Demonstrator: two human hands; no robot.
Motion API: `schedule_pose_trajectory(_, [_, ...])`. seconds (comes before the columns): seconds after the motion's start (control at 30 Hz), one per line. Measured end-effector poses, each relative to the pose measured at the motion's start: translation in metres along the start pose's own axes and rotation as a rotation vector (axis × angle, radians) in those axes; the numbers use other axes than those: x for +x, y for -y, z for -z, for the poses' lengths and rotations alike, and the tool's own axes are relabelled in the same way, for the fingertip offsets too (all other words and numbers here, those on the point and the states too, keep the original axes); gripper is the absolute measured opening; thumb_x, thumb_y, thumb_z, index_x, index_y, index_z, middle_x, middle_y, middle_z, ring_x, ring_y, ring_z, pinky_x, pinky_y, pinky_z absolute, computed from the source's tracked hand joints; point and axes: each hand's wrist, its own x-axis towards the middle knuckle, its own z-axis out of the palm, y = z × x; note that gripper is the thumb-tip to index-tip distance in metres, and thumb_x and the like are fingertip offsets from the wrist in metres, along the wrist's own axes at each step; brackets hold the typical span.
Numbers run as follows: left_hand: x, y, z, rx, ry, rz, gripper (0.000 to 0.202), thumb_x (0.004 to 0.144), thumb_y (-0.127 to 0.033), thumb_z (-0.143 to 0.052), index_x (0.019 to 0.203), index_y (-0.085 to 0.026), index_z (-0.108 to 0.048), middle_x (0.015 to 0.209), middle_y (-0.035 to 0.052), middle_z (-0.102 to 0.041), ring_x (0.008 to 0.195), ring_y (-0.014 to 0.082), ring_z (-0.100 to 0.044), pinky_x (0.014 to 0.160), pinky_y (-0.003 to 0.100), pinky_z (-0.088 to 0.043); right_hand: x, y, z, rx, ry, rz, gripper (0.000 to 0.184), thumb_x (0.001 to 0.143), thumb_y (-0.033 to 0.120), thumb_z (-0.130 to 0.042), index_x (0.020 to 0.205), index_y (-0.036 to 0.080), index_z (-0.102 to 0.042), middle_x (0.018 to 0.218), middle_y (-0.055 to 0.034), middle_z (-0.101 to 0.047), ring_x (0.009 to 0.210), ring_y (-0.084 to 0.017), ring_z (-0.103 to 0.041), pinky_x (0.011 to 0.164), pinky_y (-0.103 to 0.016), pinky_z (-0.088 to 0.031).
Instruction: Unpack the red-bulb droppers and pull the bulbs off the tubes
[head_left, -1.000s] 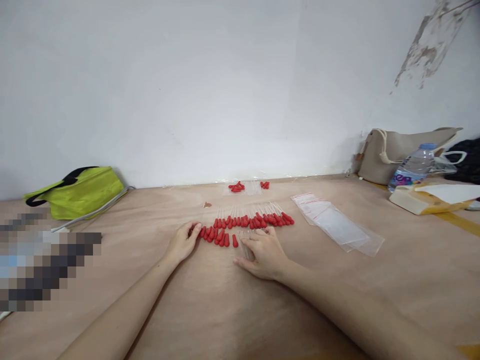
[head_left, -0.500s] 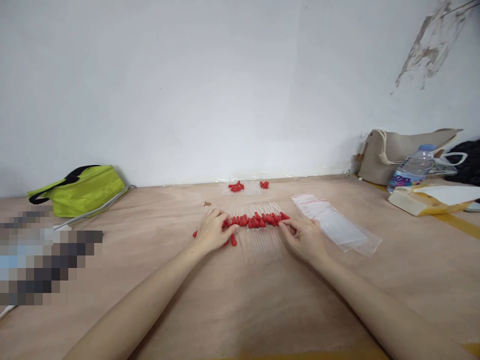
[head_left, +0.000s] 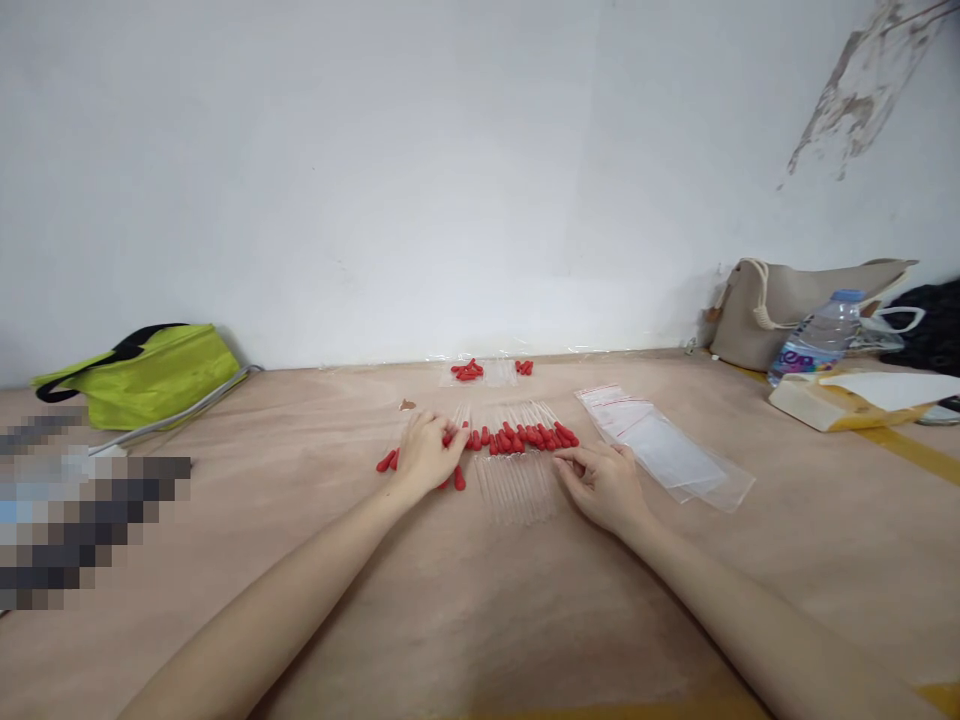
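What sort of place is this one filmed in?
Probably an informal hand-packing bench, not a factory line: a plywood table against a bare white wall, rows of red-capped droppers beside a stack of clear zip bags, and a tote bag and water bottle off to the side.

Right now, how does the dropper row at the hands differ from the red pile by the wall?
The dropper row is long and holds many pieces side by side; the red pile is small and heaped. The row lies between the left hand, whose fingers rest on it, and the right hand; the pile lies apart from both. Both show the same red bulbs.
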Motion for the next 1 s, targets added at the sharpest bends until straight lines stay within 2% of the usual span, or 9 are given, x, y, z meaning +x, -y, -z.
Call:
schedule_pose_trajectory(0.1, [-0.027, 0.006, 0.017, -0.049, -0.067, -0.127, 0.020, 0.081, -0.034, -0.048, 0.072, -0.018, -0.058, 0.080, 0.0036, -0.055, 0.080, 0.0181, -0.050, 0.072, 0.032, -0.039, 0.000, 0.003, -0.001, 0.031, -0.074, 0.042, 0.021, 0.081, 0.030, -0.048, 0.093, 0.023, -0.063, 0.081, -0.0033, -0.061, 0.077, -0.017, -0.056, 0.073, -0.033, -0.035])
schedule_pose_trajectory(0.2, [-0.052, 0.010, 0.027, -0.072, -0.065, -0.287, 0.014, 0.081, -0.030, -0.050, 0.078, -0.020, -0.059, 0.084, 0.0033, -0.057, 0.084, 0.0180, -0.051, 0.076, 0.032, -0.038, -0.001, 0.011, 0.000, 0.057, -0.134, 0.172, 0.045, 0.078, 0.039, -0.052, 0.118, 0.018, -0.050, 0.109, -0.0114, -0.054, 0.101, -0.023, -0.049, 0.083, -0.037, -0.038])
schedule_pose_trajectory(0.3, [-0.068, 0.010, 0.026, -0.076, -0.111, -0.379, 0.010, 0.080, -0.028, -0.052, 0.081, -0.019, -0.058, 0.086, 0.0042, -0.059, 0.086, 0.0185, -0.051, 0.078, 0.033, -0.037, -0.004, 0.021, 0.003, 0.031, -0.057, 0.346, 0.060, 0.075, 0.047, -0.054, 0.127, 0.020, -0.041, 0.123, -0.0128, -0.045, 0.112, -0.026, -0.042, 0.091, -0.041, -0.035])
schedule_pose_trajectory(0.37, [-0.073, 0.010, 0.022, -0.078, -0.120, -0.415, 0.008, 0.080, -0.026, -0.053, 0.081, -0.019, -0.058, 0.086, 0.0043, -0.059, 0.086, 0.0184, -0.052, 0.078, 0.034, -0.037, -0.006, 0.026, 0.004, 0.010, 0.021, 0.458, 0.054, 0.076, 0.046, -0.053, 0.124, 0.024, -0.045, 0.118, -0.0100, -0.051, 0.111, -0.025, -0.043, 0.093, -0.044, -0.031])
schedule_pose_trajectory(0.47, [-0.074, 0.009, 0.019, -0.092, -0.127, -0.446, 0.007, 0.079, -0.025, -0.054, 0.082, -0.020, -0.058, 0.086, 0.0038, -0.060, 0.086, 0.0182, -0.052, 0.078, 0.033, -0.037, -0.009, 0.030, 0.003, 0.003, 0.056, 0.559, 0.037, 0.080, 0.039, -0.052, 0.114, 0.025, -0.053, 0.097, -0.0058, -0.062, 0.098, -0.021, -0.050, 0.094, -0.044, -0.027])
schedule_pose_trajectory(0.63, [-0.075, 0.007, 0.018, -0.143, -0.108, -0.462, 0.008, 0.079, -0.024, -0.055, 0.084, -0.019, -0.058, 0.086, 0.0036, -0.059, 0.084, 0.0170, -0.052, 0.077, 0.032, -0.038, -0.012, 0.031, -0.006, -0.017, 0.038, 0.618, 0.025, 0.084, 0.031, -0.048, 0.104, 0.023, -0.059, 0.069, -0.0005, -0.061, 0.073, -0.013, -0.051, 0.093, -0.043, -0.024])
schedule_pose_trajectory(0.73, [-0.076, 0.004, 0.018, -0.181, -0.047, -0.470, 0.010, 0.079, -0.026, -0.054, 0.085, -0.019, -0.057, 0.088, 0.0043, -0.059, 0.085, 0.0172, -0.051, 0.079, 0.033, -0.038, -0.014, 0.034, -0.009, -0.018, 0.044, 0.620, 0.018, 0.084, 0.027, -0.047, 0.094, 0.022, -0.062, 0.063, 0.0004, -0.058, 0.068, -0.013, -0.048, 0.092, -0.041, -0.024])
schedule_pose_trajectory(0.87, [-0.074, -0.001, 0.018, -0.178, 0.015, -0.521, 0.022, 0.078, -0.033, -0.057, 0.095, -0.019, -0.057, 0.095, 0.0051, -0.061, 0.090, 0.0186, -0.051, 0.082, 0.034, -0.036, -0.016, 0.040, -0.010, 0.014, 0.047, 0.620, 0.016, 0.084, 0.024, -0.046, 0.086, 0.021, -0.062, 0.061, 0.0007, -0.055, 0.067, -0.012, -0.046, 0.089, -0.038, -0.026])
schedule_pose_trajectory(1.0, [-0.072, -0.003, 0.017, -0.157, 0.015, -0.613, 0.012, 0.080, -0.031, -0.056, 0.086, -0.022, -0.060, 0.086, 0.0007, -0.065, 0.084, 0.0168, -0.052, 0.081, 0.035, -0.033, -0.018, 0.042, -0.010, 0.046, 0.036, 0.629, 0.016, 0.084, 0.023, -0.045, 0.084, 0.020, -0.061, 0.061, 0.0017, -0.054, 0.065, -0.011, -0.044, 0.087, -0.036, -0.026])
